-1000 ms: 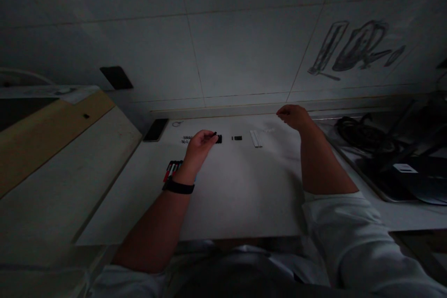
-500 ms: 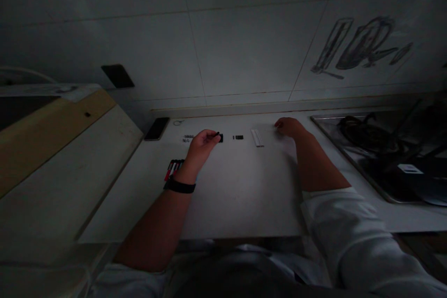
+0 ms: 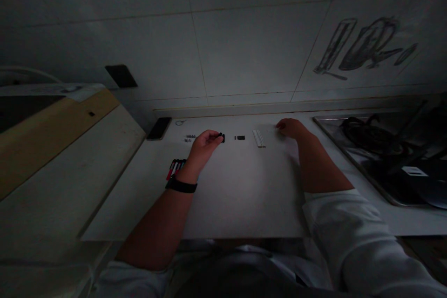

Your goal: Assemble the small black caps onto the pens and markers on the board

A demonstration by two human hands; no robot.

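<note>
Pretty dim room, white tiled wall (image 3: 251, 46) at the back with a dark scribble (image 3: 363, 49) on it, up and off to the right of both hands. Everything sits on a white table (image 3: 240, 195).

The left hand (image 3: 205, 143) is stretched forward with thumb and forefinger closed together, pinching a small black part (image 3: 222, 138) right at the fingertips. The part sits low on the table, on the side toward the right hand. There's a black wristband (image 3: 180, 186) on that wrist.

The right hand (image 3: 291, 128) rests on the table with its fingers curled down. Honestly can't tell if it's holding anything, too dark.

Between the two hands there's a second black part (image 3: 239, 138), just past the pinched one, then a white strip (image 3: 259, 138) nearer the right hand but not touching it.

On the outer side of the left hand is a little cluster of screws (image 3: 189, 138), and a dark phone (image 3: 159, 128) lies further out toward the wall. A bundle of red and black pens (image 3: 175, 167) lies just beside the left wrist.

Out past the right hand is a metal tray (image 3: 380, 186) with dark cables (image 3: 366, 132) in it.
</note>
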